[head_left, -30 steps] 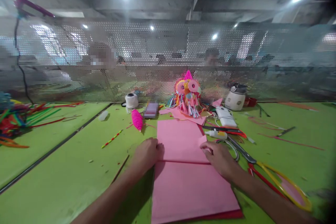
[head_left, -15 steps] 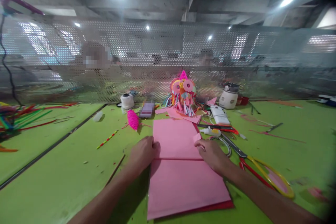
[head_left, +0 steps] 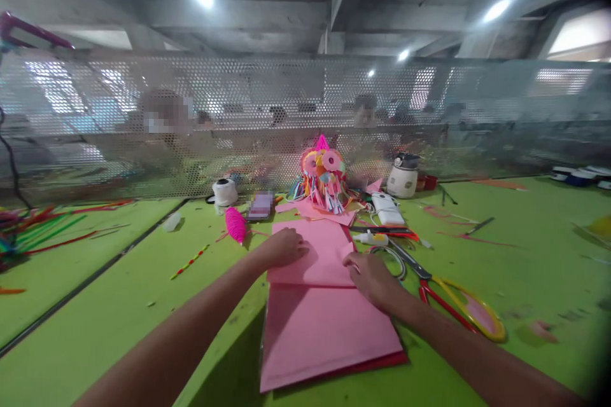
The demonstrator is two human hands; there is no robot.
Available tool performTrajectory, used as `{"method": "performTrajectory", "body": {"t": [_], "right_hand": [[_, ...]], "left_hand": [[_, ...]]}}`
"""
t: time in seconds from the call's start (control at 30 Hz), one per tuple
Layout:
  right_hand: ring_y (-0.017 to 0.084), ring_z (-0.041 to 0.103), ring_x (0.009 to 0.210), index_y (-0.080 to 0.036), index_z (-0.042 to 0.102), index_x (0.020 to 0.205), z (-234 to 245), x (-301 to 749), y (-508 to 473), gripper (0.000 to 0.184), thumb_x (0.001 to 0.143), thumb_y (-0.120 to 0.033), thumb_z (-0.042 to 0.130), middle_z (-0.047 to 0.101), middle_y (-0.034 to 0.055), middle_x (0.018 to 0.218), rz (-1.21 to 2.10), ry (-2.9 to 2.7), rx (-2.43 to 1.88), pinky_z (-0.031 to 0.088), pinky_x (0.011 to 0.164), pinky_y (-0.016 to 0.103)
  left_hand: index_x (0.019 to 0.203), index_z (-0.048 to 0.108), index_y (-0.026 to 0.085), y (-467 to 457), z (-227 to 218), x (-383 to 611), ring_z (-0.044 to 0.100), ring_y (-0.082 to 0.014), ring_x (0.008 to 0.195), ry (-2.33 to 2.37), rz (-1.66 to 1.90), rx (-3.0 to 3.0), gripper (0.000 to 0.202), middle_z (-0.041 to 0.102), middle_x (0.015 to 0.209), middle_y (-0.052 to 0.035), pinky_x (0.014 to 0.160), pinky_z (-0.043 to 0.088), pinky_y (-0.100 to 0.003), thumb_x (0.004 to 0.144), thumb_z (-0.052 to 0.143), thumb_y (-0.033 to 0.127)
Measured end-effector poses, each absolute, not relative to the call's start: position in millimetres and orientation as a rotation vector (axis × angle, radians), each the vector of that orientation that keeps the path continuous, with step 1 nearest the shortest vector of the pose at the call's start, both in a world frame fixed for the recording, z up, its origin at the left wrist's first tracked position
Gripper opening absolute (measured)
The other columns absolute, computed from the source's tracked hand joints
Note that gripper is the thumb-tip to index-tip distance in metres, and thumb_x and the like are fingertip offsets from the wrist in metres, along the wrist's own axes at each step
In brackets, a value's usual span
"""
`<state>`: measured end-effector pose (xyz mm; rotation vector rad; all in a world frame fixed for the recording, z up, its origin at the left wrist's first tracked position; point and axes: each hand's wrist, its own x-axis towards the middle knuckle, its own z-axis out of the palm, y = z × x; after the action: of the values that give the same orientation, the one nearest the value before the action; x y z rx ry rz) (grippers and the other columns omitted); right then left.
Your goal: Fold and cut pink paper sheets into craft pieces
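Well, right hand (head_left: 373, 275) pinches paper (head_left: 350, 248) — left hand's (head_left: 282, 248) grip unclear — flask (head_left: 401, 182) lidded, contents hidden.

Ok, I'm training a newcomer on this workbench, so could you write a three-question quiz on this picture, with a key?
1. What colour is the paper under the left hand?
A) green
B) pink
C) white

2. True or false: in the picture, the fringed figure stands to the right of the magenta spindle.

3. Fill in the blank: the handles of the scissors are red and ____.

Key:
1. B
2. True
3. yellow
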<state>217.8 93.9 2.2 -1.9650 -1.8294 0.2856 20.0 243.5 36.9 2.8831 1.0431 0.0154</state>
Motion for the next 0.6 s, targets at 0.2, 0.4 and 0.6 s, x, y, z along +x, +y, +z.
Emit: {"method": "performTrajectory", "body": {"t": [0.2,0.4,0.6], "right_hand": [[0.02,0.067,0.09,-0.015,0.071,0.1,2.4,219.1,92.0,0.03,0.083,-0.012,0.046,0.074,0.0111,0.095,0.313,-1.826,-1.947,0.042,0.077,0.026],[0.02,0.067,0.086,-0.014,0.071,0.101,3.1,218.4,88.7,0.029,0.086,-0.013,0.045,0.073,0.0116,0.092,0.28,-1.868,-1.925,0.042,0.075,0.027],[0.02,0.065,0.085,-0.014,0.071,0.099,1.5,216.0,83.1,0.028,0.09,-0.013,0.044,0.073,0.0107,0.09,0.192,-1.901,-1.817,0.043,0.078,0.028]], "left_hand": [[0.081,0.07,0.016,260.9,42.4,30.6,0.058,-0.0181,0.066,1.002,-0.127,2.727,0.036,0.068,0.077,-0.0055,0.058,0.038,-0.025,0.076,0.055,0.048],[0.053,0.062,0.017,266.3,47.7,35.1,0.041,-0.0115,0.049,1.023,-0.176,2.609,0.034,0.052,0.048,0.0006,0.052,0.031,-0.024,0.074,0.056,0.043],[0.048,0.063,0.019,264.9,59.9,47.9,0.042,-0.0122,0.049,1.039,-0.199,2.532,0.019,0.055,0.046,0.0015,0.053,0.032,-0.024,0.058,0.068,0.034]]}}
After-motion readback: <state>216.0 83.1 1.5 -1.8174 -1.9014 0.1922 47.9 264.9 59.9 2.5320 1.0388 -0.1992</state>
